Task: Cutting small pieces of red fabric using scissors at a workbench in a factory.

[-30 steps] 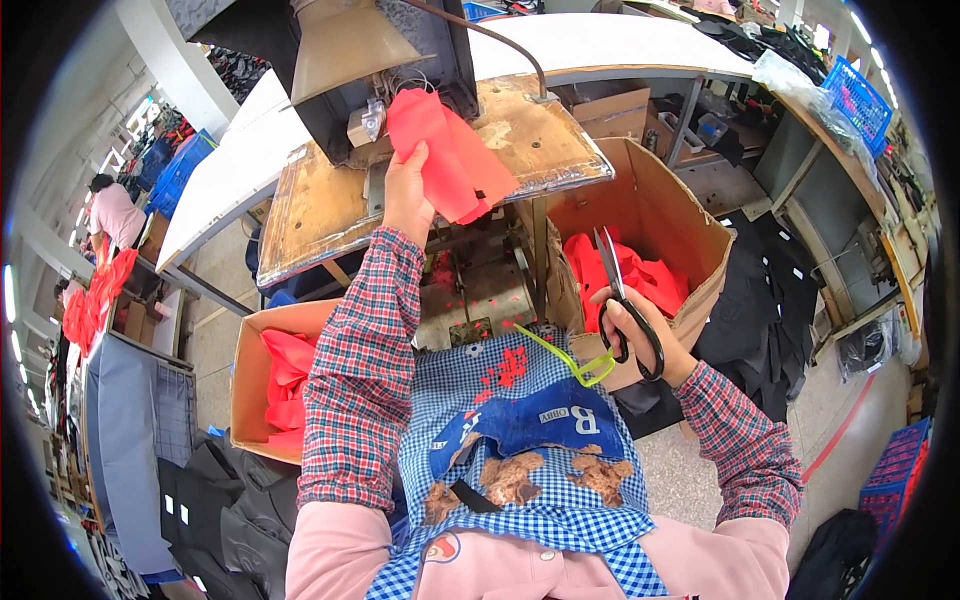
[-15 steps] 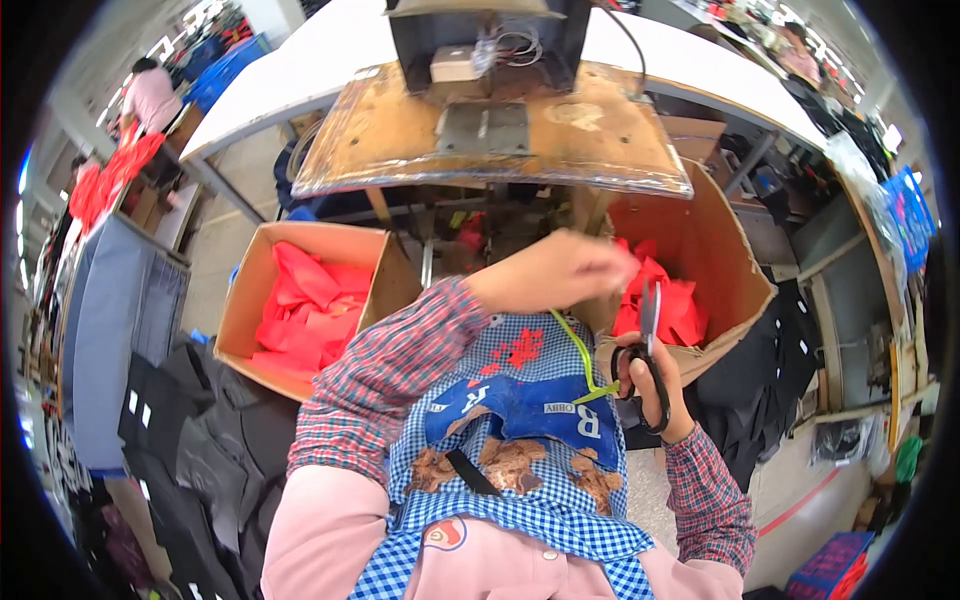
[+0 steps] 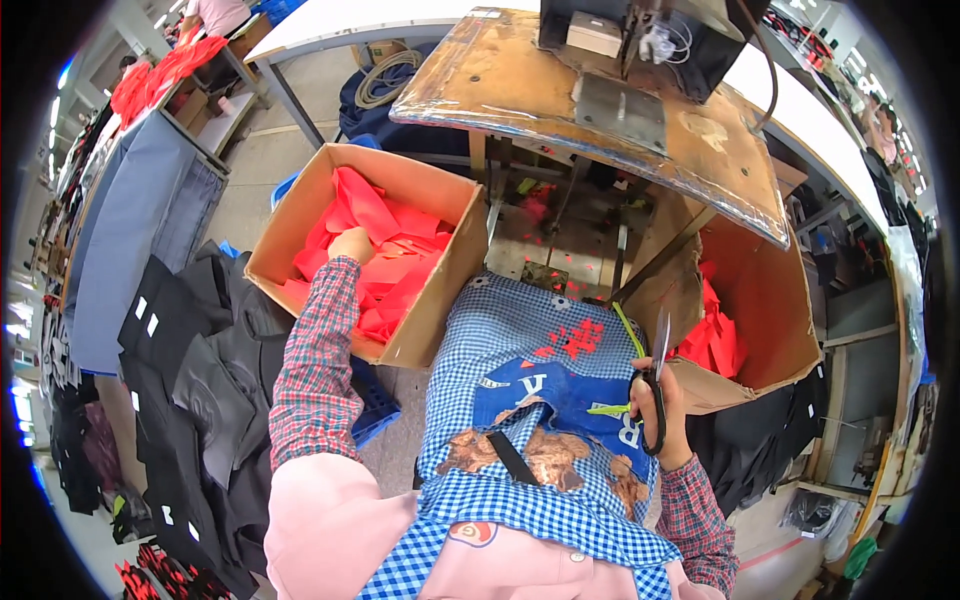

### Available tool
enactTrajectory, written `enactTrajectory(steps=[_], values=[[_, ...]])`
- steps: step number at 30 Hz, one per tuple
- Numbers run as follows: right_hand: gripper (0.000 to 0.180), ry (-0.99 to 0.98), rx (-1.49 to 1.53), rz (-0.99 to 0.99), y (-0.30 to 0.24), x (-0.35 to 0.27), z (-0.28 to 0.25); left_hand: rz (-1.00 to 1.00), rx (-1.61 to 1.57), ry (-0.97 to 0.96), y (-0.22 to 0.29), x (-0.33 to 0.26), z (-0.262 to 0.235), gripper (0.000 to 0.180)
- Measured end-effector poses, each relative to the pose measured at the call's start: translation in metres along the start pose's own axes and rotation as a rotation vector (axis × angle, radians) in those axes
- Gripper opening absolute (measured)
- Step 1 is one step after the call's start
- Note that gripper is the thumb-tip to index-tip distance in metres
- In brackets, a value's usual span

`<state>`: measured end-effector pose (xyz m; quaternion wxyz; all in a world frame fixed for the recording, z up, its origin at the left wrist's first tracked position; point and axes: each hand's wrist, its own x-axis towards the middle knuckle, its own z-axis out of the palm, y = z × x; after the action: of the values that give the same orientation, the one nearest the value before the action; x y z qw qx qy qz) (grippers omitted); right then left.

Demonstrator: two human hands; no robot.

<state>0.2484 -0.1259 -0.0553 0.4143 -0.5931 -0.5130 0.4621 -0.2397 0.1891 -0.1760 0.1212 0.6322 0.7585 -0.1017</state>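
Inside L box (image 3: 438,310), L hand (image 3: 352,245) at red cloth (image 3: 405,270); fingertips hidden, grip unclear. Cloth prob. light, limp; pinch at edge. R hand (image 3: 672,415) grips scissors (image 3: 661,345).

Left box (image 3: 455,285): left of the apron (image 3: 500,315), cloth pieces (image 3: 362,205) inside
Left hand (image 3: 352,245): in the left box, among the pieces
Right box (image 3: 768,290): right of the apron, cloth inside
Scissors (image 3: 662,338): in the right hand (image 3: 673,415)
Worktop (image 3: 530,90): ahead, machine (image 3: 700,80) on it
Panels (image 3: 215,400): left of the apron, nearer than the left box
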Motion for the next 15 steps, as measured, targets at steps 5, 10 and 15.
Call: enactTrajectory(steps=[5,10,15], values=[[0.039,-0.023,0.07,0.013,-0.001,0.001,0.012,0.198,0.122,-0.217,-0.029,0.032,0.057,0.055],[0.038,-0.002,0.049,0.055,0.002,0.001,0.02,0.408,-0.064,-0.318,0.041,0.021,0.086,0.065],[0.039,-0.044,0.063,0.049,0.0,0.003,0.028,0.397,-0.25,-0.056,0.016,0.024,0.062,0.049]])
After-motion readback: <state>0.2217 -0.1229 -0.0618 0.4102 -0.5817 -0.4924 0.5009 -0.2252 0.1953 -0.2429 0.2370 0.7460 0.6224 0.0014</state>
